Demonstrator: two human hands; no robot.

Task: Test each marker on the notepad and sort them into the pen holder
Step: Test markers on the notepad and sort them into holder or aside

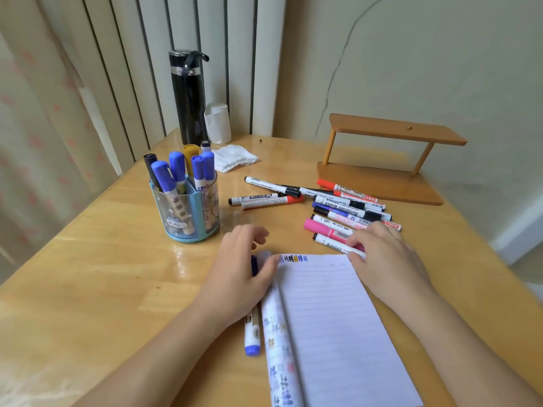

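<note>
Head view, blue marker (252, 336) under left grip (244, 268), right grip (382, 257) pinching white marker (332, 243)

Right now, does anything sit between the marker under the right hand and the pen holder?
Yes: the left hand lies between the black-capped marker at the right hand and the pen holder. Nothing else visible does.

glossy wooden table (97, 277), lined paper notepad (332, 318), translucent plastic pen holder (185, 212).
</note>
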